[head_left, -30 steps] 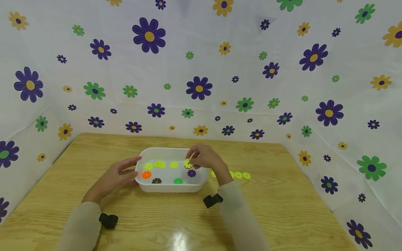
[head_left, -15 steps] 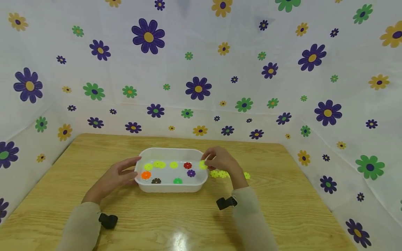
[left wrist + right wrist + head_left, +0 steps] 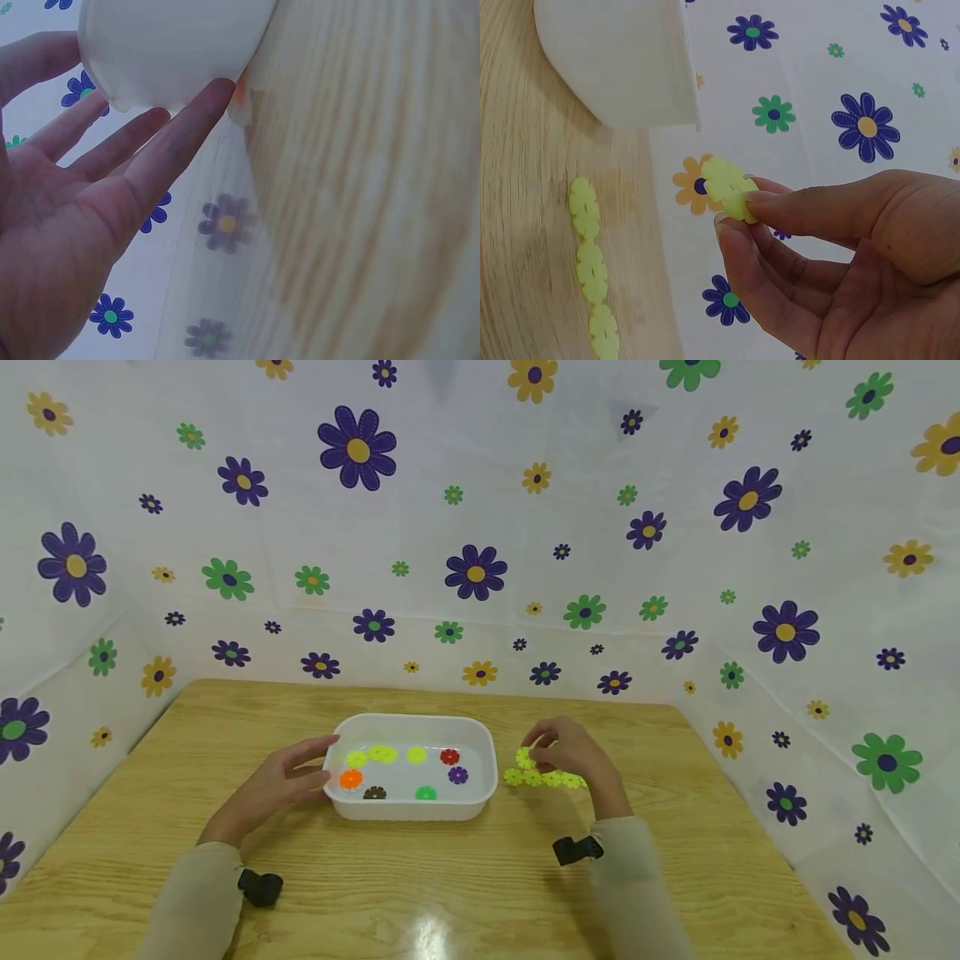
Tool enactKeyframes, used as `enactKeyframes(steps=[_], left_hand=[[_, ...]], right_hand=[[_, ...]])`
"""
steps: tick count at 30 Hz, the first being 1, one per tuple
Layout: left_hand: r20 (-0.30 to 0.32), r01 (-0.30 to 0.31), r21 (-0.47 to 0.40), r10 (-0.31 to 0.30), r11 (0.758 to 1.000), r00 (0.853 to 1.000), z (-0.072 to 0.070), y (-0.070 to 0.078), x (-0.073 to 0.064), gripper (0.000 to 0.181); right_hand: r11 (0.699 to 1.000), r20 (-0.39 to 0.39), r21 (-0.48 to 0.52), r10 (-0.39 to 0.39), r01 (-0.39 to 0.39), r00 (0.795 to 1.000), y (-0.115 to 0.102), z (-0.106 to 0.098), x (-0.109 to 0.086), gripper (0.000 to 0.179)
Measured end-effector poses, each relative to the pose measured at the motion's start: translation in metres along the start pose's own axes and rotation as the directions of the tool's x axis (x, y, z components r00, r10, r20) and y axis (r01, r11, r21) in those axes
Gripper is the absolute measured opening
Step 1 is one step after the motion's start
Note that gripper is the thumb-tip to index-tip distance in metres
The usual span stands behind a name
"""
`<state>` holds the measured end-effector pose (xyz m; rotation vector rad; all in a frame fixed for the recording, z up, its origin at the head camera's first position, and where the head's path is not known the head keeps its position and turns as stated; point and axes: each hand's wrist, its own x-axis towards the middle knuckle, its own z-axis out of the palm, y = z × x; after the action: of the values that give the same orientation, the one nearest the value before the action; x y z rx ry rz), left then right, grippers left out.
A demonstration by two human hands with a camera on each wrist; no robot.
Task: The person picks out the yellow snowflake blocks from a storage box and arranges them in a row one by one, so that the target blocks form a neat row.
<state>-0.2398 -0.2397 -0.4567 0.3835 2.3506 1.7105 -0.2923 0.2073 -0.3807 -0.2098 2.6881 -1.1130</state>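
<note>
Left hand, fingers spread, touches the tub; right hand pinches a yellow disc.

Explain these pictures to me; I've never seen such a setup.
There is no machine: a person works bare-handed, with a small camera on each wrist. The wide picture comes from a camera worn on the head, the two close ones from the wrists. On the wooden table stands a white tub with flower-shaped pieces in several colours inside; a row of yellow pieces lies beside it. The left hand touches the tub's end; the right hand pinches a yellow piece near that row.
</note>
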Motion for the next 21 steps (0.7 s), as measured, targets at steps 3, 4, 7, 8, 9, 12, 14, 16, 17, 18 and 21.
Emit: enactKeyframes(steps=[3,4,7,8,9,12,14,16,17,18,21], left_hand=[[0.002,-0.001,0.003,0.001,1.000,1.000,0.001,-0.001,0.000,0.068],[0.002,-0.002,0.001,0.002,1.000,1.000,0.001,-0.001,0.000,0.068],[0.000,-0.008,-0.002,0.008,1.000,1.000,0.001,-0.001,0.000,0.067],[0.002,-0.013,0.000,0.013,1.000,1.000,0.001,0.000,0.000,0.067],[0.002,-0.014,-0.001,0.014,1.000,1.000,0.001,-0.001,0.000,0.067],[0.000,-0.014,-0.001,0.014,1.000,1.000,0.001,-0.001,0.000,0.067],[0.000,-0.012,-0.002,0.012,1.000,1.000,0.001,0.000,0.000,0.067],[0.000,-0.009,-0.006,0.009,1.000,1.000,0.001,0.001,-0.001,0.067],[0.000,-0.007,-0.007,0.007,1.000,1.000,0.001,0.002,-0.001,0.067],[0.001,-0.005,-0.010,0.005,1.000,1.000,0.001,0.002,-0.001,0.067],[0.003,-0.001,-0.016,0.001,1.000,1.000,0.001,0.003,-0.001,0.067]], right_hand=[[1.000,-0.004,0.003,0.006,-0.006,1.000,0.011,-0.007,-0.003,0.017],[1.000,-0.006,0.004,0.010,-0.010,1.000,0.015,-0.010,-0.003,0.017],[1.000,-0.007,0.008,0.019,-0.019,1.000,0.023,-0.017,-0.007,0.018],[1.000,-0.009,0.009,0.023,-0.023,1.000,0.025,-0.019,-0.009,0.019],[0.999,-0.011,0.012,0.030,-0.030,0.999,0.027,-0.021,-0.011,0.019],[0.999,-0.012,0.007,0.043,-0.043,0.999,0.032,-0.027,-0.016,0.020],[0.999,-0.016,0.005,0.054,-0.054,0.998,0.035,-0.030,-0.018,0.020],[0.998,-0.016,0.005,0.061,-0.060,0.998,0.039,-0.033,-0.019,0.020],[0.998,-0.016,0.006,0.062,-0.062,0.998,0.040,-0.034,-0.019,0.020],[0.998,-0.016,0.008,0.066,-0.066,0.998,0.042,-0.035,-0.019,0.020],[0.997,-0.019,0.011,0.072,-0.072,0.997,0.048,-0.040,-0.019,0.021]])
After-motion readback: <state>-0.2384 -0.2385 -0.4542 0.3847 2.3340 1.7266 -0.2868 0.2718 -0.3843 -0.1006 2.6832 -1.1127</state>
